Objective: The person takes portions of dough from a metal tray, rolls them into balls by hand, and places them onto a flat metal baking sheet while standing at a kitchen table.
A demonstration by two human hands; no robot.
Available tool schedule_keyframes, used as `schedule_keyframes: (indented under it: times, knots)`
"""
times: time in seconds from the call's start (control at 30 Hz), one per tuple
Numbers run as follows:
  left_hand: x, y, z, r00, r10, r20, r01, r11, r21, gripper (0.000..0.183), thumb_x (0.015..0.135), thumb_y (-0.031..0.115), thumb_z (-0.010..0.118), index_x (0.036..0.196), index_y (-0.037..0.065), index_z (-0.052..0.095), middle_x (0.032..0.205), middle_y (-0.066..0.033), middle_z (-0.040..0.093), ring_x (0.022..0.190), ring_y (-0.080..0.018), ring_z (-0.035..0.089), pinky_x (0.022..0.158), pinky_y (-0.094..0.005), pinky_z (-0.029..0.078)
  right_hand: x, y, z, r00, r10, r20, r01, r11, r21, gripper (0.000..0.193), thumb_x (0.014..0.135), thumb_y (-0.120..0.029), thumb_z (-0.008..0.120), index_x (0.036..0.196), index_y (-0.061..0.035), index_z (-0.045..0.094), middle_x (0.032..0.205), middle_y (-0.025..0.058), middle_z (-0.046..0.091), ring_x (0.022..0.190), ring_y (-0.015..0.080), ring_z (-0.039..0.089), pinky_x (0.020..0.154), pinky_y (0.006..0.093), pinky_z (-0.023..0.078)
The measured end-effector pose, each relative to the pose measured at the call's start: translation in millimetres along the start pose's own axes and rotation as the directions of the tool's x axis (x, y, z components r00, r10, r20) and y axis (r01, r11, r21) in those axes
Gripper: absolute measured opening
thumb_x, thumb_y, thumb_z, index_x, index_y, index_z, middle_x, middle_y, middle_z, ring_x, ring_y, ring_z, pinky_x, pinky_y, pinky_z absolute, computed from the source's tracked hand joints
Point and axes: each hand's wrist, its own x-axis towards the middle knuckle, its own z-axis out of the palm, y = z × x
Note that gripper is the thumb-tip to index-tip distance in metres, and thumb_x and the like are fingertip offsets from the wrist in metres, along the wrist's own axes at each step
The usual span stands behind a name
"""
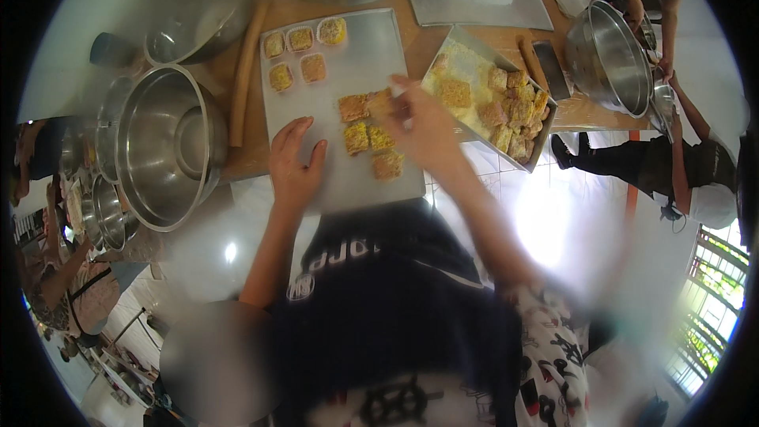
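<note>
On a flat metal tray (360, 47), several crumb-coated cake squares (356, 139) lie loose in a group between my hands. My right hand (421, 130) reaches over the group's right side, with thumb and fingers closed around a golden square (380, 103); motion smears this part a little. Just left of the group, my left hand (296, 164) rests over the tray, fingers apart and holding nothing. More squares sit in white paper cups (314, 68) at the tray's far left.
A rectangular pan (540, 146) of pale crumbs and piled squares stands right, beside a dough scraper (551, 67). A rolling pin (245, 79) lies left, near a large steel bowl (170, 146). Another steel bowl (607, 59) and people (696, 166) are at right.
</note>
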Motion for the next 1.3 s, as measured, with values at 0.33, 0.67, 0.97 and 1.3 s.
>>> schedule_keyframes:
  times: [0.33,0.67,0.97,1.3]
  knots:
    - [-8,-28,17,0.895,-0.359,0.263,0.441,0.797,-0.413,0.035,0.087,0.004,0.054,0.122,0.0,0.054,0.111,-0.0137,0.062,0.101,-0.0197,0.06,0.083,-0.03,0.049,7,-29,89,0.989,-0.098,0.114,0.134,0.919,-0.372,0.049,0.071,-0.018,0.067,0.116,-0.0045,0.052,0.092,0.0155,0.059,0.085,0.0317,0.062,0.069,0.0407,0.051]
    - [18,-20,23,0.765,-0.441,0.469,0.641,0.591,-0.489,0.034,0.091,0.011,0.052,0.124,-0.001,0.054,0.11,-0.0095,0.063,0.095,-0.0137,0.059,0.077,-0.0236,0.047,1,-25,35,0.998,0.001,0.066,0.026,0.908,-0.418,0.042,0.076,-0.021,0.062,0.115,-0.0077,0.055,0.099,0.0149,0.058,0.092,0.0338,0.058,0.077,0.044,0.047]
    - [20,-25,41,0.846,-0.369,0.384,0.519,0.735,-0.436,0.035,0.088,0.009,0.058,0.121,-0.001,0.055,0.107,-0.0108,0.063,0.094,-0.0157,0.06,0.081,-0.0276,0.048,13,105,-64,0.989,-0.128,0.069,0.137,0.668,-0.731,0.031,0.071,-0.009,0.059,0.101,-0.0153,0.066,0.093,0.0046,0.06,0.096,0.027,0.054,0.092,0.0618,0.035]
    - [19,-17,29,0.813,-0.511,0.28,0.582,0.733,-0.351,0.037,0.089,0.015,0.056,0.122,-0.001,0.054,0.116,-0.0131,0.06,0.106,-0.0203,0.057,0.092,-0.031,0.043,41,104,-73,0.937,0.143,0.318,0.123,0.718,-0.685,0.045,0.068,-0.031,0.068,0.111,-0.0159,0.064,0.105,0.0077,0.062,0.107,0.0279,0.053,0.096,0.0603,0.031]
